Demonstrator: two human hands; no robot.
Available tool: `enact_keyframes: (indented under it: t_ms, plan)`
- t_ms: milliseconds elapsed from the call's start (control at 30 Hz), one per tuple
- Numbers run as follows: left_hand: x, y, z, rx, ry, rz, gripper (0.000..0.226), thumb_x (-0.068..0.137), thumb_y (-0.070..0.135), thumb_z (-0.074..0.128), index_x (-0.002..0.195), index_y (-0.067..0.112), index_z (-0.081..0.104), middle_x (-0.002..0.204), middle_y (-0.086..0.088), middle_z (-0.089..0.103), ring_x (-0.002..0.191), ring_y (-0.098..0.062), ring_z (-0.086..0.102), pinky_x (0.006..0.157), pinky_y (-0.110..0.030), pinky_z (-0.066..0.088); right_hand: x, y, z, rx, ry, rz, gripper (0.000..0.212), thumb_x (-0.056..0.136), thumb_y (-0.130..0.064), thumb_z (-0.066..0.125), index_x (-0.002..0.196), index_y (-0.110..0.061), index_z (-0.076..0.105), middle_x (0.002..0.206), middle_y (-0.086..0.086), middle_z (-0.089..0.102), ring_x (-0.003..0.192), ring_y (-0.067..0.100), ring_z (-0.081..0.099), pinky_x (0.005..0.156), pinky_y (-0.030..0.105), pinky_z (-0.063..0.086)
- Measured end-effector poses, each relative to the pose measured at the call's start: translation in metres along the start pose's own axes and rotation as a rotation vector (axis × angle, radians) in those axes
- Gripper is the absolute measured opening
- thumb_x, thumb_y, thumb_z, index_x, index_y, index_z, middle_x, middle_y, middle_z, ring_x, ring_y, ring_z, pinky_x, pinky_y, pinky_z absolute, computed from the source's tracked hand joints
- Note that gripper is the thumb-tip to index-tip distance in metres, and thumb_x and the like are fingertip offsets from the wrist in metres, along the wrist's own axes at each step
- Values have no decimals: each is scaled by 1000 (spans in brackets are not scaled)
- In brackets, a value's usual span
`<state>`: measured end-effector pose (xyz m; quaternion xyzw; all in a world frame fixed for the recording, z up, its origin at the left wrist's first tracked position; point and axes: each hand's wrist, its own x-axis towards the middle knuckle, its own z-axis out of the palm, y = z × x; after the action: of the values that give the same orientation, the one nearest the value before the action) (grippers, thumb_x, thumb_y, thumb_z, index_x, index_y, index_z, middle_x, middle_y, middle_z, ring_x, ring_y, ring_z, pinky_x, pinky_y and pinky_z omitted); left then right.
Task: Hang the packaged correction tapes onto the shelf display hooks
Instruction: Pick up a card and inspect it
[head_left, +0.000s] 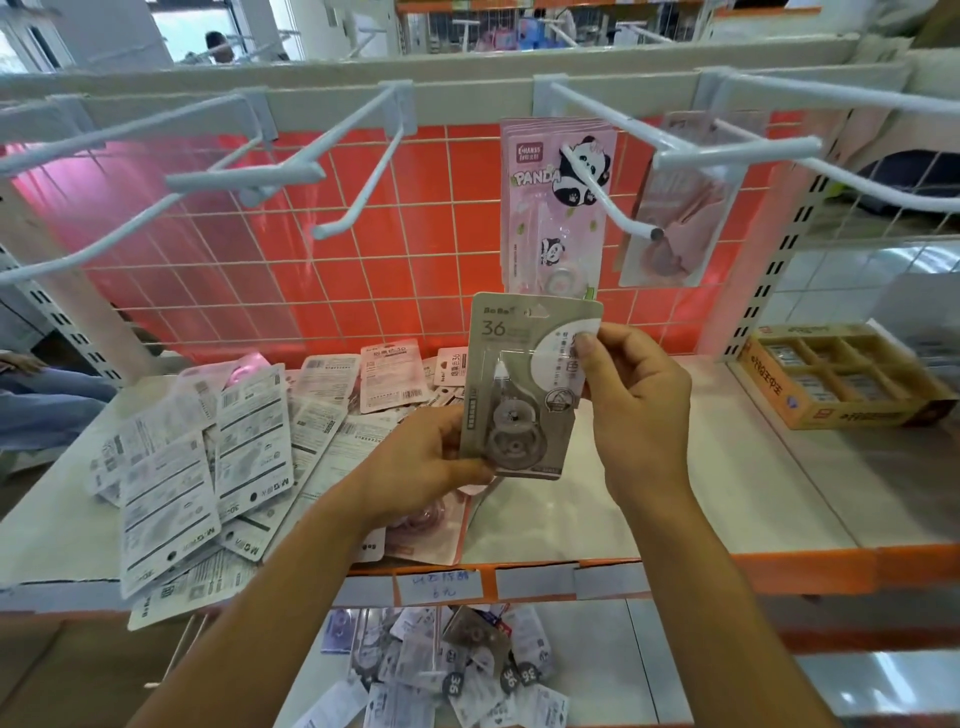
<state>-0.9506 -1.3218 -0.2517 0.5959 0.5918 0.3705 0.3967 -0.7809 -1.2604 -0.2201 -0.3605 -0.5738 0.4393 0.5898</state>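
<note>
Below the panda pack (558, 208), which hangs on a white hook (602, 171) in front of the orange grid panel (332, 234), we hold one grey correction tape pack (524, 384) upright with both hands. Our left hand (421, 462) pinches its lower left edge; our right hand (636, 395) grips its right edge, thumb on the front. We read "36" and what looks like "BoBo" at the top of the card, beside its hang hole.

The panda pack reads "PANDA" and fronts a small stack; how many packs lie behind it we cannot count. Just right of it, one pink pack (675, 223) hangs on the next hook (737, 150), its print too blurred to read. Left of the panda pack we count two bare double-prong hooks (244, 176) clearly, with more prongs cut off at the edges.

Down and left of the panda pack, a loose pile of packs (218, 447) lies mostly face down on the shelf (753, 467), too many and too overlapped to count; several show barcodes, "M&G" and "30". Down and right of it sits one yellow carton (841, 379) with six compartments. Below the shelf edge, a handwritten price label (439, 587) is not legible, and more packs (447, 675) marked "36" lie underneath.
</note>
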Motion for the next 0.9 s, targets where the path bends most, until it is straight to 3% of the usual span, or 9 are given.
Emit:
enact_keyframes:
  t_ms: [167,333,500,667,800,900]
  plan:
    - [-5,2,-6,12,57,15,26,78,-12,68,91,11,70,85,-5,75,81,-20,71,79,-38,59,-1,-7,6,28,-25,-10,20,93,-10,59,89,-28,68,89,-6,73,85,12,68,80,39,57]
    - [-13,-1,-14,-13,90,40,25,77,-6,70,96,11,70,92,-10,74,89,-27,70,85,-45,57,-5,-14,13,46,-63,-41,22,92,-9,59,84,-28,67,80,-13,71,78,5,66,74,29,56]
    - [-24,1,-23,16,118,108,26,79,-4,72,99,12,70,93,-4,75,88,-18,71,79,-33,57,-11,-29,22,79,-123,-112,18,91,-10,60,86,-27,66,80,-11,70,77,4,66,71,24,55]
    - [-39,7,-33,4,131,185,25,79,3,68,103,9,70,97,-4,75,92,-19,71,81,-32,58,-18,-42,29,28,-146,-204,11,87,-18,60,84,-27,66,76,-12,68,71,5,62,67,27,55]
    - [-48,10,-42,61,155,180,21,82,4,69,103,9,70,96,-2,75,90,-19,71,82,-41,58,-25,-55,36,67,-197,-262,18,89,-7,60,86,-24,65,75,-18,67,70,-2,62,65,15,50]
    - [-54,13,-47,88,179,198,18,82,4,70,98,13,72,93,3,75,88,-15,72,79,-34,59,-29,-64,41,46,-219,-319,18,90,-8,60,87,-25,65,77,-21,68,71,-3,64,64,12,49]
